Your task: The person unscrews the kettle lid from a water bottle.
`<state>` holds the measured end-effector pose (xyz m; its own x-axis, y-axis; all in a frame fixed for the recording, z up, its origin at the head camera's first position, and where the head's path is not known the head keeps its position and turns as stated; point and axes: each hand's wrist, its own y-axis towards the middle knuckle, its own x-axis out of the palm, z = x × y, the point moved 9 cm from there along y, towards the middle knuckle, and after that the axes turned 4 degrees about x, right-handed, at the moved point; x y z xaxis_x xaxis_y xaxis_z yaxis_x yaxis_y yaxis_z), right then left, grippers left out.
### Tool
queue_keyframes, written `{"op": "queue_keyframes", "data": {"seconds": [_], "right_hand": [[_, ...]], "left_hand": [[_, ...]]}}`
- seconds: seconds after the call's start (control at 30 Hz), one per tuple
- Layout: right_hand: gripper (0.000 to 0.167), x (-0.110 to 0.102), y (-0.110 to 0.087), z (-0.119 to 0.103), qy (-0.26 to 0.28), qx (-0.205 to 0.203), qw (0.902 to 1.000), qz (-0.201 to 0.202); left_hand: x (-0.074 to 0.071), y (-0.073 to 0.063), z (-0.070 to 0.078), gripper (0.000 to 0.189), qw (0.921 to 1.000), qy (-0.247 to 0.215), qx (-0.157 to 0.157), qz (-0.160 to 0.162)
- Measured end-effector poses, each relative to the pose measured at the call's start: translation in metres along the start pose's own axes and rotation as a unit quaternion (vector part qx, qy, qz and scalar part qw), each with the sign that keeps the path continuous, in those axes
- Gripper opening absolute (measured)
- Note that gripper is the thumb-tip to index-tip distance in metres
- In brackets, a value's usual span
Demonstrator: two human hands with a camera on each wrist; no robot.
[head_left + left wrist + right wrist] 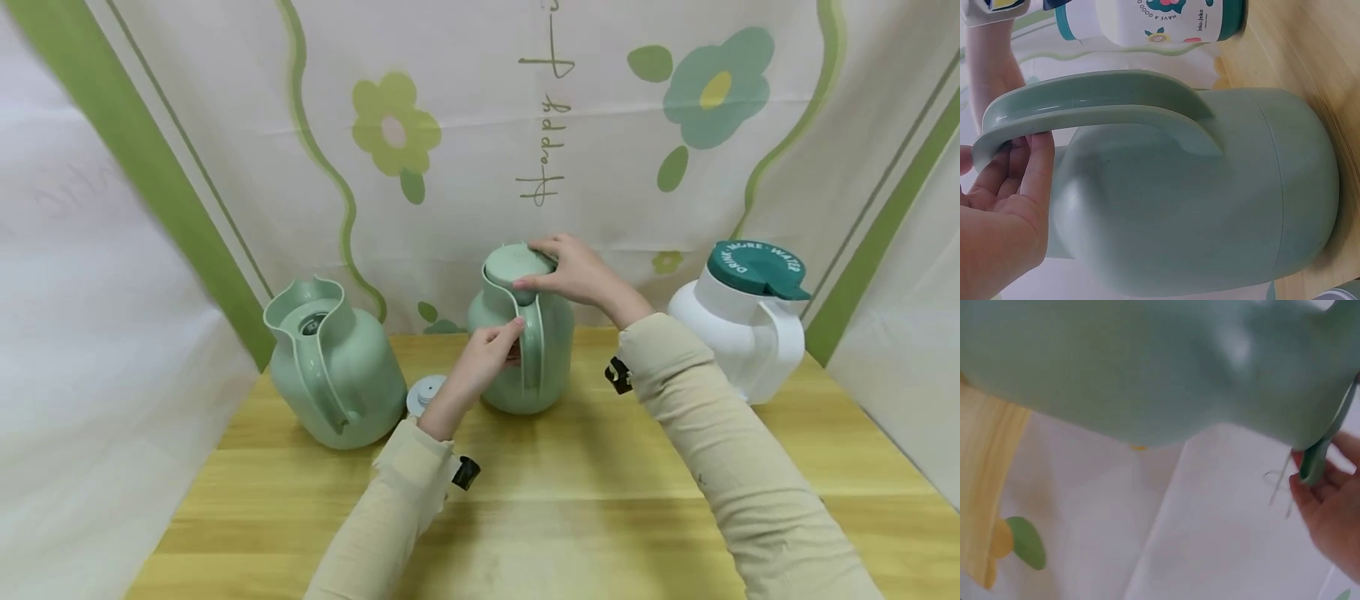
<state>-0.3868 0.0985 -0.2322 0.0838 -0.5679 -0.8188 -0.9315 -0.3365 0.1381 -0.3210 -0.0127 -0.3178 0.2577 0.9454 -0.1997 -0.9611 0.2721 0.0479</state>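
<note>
A sage-green thermos jug (557,358) stands upright on the wooden table between both arms. My left hand (480,362) grips the upper part of its handle (1116,115), fingers tucked into the loop and thumb on the outer side. On the jug's mouth sits a round green lid (512,263), lying within the raised rim. With thumb at the near edge and fingers toward the far edge, my right hand (577,271) holds the lid from the right. In the right wrist view, those fingertips pinch a green projecting edge (1315,464) at the jug's top.
At left, a matching green jug (337,367) stands lidless, its neck opening showing. A pale round stopper-like piece (429,390) lies between the two jugs. A white jug (731,342) with a teal lid (756,268) is at right. Printed fabric (480,167) hangs behind the wooden table (585,517).
</note>
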Motion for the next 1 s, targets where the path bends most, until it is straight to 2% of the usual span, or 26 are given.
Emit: {"op": "queue_keyframes", "data": {"seconds": [0.1, 0.17, 0.27, 0.37, 0.5, 0.67, 0.9, 1.0], "right_hand": [[0.074, 0.005, -0.003, 0.006, 0.002, -0.005, 0.9999, -0.011], [0.075, 0.007, -0.006, 0.006, 0.0, 0.0, 1.0, -0.003], [0.079, 0.004, -0.01, 0.001, -0.018, 0.017, 0.9989, 0.041], [0.081, -0.001, -0.014, -0.007, -0.058, 0.028, 0.9943, 0.085], [0.08, -0.005, -0.016, -0.016, -0.109, 0.027, 0.9883, 0.103], [0.077, -0.007, -0.015, -0.018, -0.099, 0.024, 0.9921, 0.074], [0.068, -0.004, -0.009, -0.011, -0.03, -0.028, 0.9991, 0.006], [0.067, 0.0, -0.008, -0.008, -0.018, -0.032, 0.9993, -0.007]], "left_hand": [[0.003, -0.001, -0.005, 0.044, 0.9999, 0.0, -0.01, -0.003], [0.004, -0.002, -0.007, 0.044, 0.9999, 0.003, -0.013, -0.001], [0.003, -0.003, -0.007, 0.046, 0.9999, 0.005, -0.015, 0.002], [0.003, -0.002, -0.005, 0.046, 0.9999, 0.003, -0.01, 0.004], [0.003, -0.001, 0.0, 0.045, 1.0, 0.0, -0.002, 0.002], [0.002, -0.001, 0.002, 0.046, 1.0, 0.001, 0.001, -0.001], [0.002, -0.001, 0.002, 0.047, 1.0, 0.0, 0.0, -0.002], [0.003, -0.002, 0.002, 0.045, 1.0, -0.007, 0.002, -0.003]]}}
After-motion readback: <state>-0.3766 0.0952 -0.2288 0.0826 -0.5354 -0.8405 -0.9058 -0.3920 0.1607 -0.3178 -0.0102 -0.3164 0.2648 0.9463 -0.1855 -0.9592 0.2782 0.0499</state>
